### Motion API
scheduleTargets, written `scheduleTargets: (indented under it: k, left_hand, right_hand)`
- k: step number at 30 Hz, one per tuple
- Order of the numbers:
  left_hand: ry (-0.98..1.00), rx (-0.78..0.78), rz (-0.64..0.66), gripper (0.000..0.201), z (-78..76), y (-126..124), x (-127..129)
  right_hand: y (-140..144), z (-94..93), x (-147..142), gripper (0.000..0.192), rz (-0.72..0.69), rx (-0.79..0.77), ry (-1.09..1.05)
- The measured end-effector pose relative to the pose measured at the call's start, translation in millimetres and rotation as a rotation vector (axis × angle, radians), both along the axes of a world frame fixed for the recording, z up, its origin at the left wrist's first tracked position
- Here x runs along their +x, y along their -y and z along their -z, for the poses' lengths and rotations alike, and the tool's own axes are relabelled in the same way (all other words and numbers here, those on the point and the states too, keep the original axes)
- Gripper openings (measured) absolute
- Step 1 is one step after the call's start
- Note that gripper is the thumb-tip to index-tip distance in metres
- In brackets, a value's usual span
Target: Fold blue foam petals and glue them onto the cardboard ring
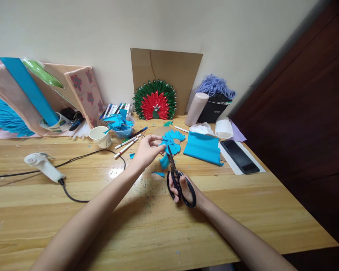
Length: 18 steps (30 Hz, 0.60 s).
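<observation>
Near the middle of the table, my left hand (148, 149) pinches a small piece of blue crepe paper (164, 162) between thumb and fingertips. My right hand (188, 191) has its thumb and fingers through the black handles of a pair of scissors (173, 171), whose blades point away from me and meet the blue paper by my left fingertips. Just behind lies a fringed blue paper ring of petals (175, 138), partly hidden by my left hand and the blades. A folded blue crepe sheet (202, 148) lies to the right.
A white glue gun (43, 167) with a black cord lies left. A paper cup (100, 137), markers (127, 146) and a tub of blue scraps (124, 130) stand behind. A red-and-green fan decoration (155, 101) leans on cardboard (169, 67). A phone (240, 156) lies right.
</observation>
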<state>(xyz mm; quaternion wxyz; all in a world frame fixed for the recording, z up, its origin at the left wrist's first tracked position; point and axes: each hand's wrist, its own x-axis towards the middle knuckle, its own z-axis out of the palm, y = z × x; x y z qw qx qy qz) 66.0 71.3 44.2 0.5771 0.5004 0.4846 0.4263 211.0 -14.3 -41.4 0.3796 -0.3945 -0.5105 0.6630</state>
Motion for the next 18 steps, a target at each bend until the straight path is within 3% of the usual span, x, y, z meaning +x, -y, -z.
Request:
scheduleTargets:
  k: [9, 13, 18]
  left_hand:
    - [0.009, -0.020, 0.000, 0.023, -0.9, 0, 0]
    - [-0.001, -0.045, 0.001, 0.024, -4.5, 1, 0]
    - [0.003, -0.081, 0.090, 0.028, -2.9, 2, -1]
  right_hand:
    - [1, -13.7, -5, 0.065, 0.083, -0.046, 0.064]
    - [1, -7.8, -3, 0.067, 0.053, -0.036, 0.034]
    - [0, 0.8, 0, 0.069, 0.020, -0.004, -0.005]
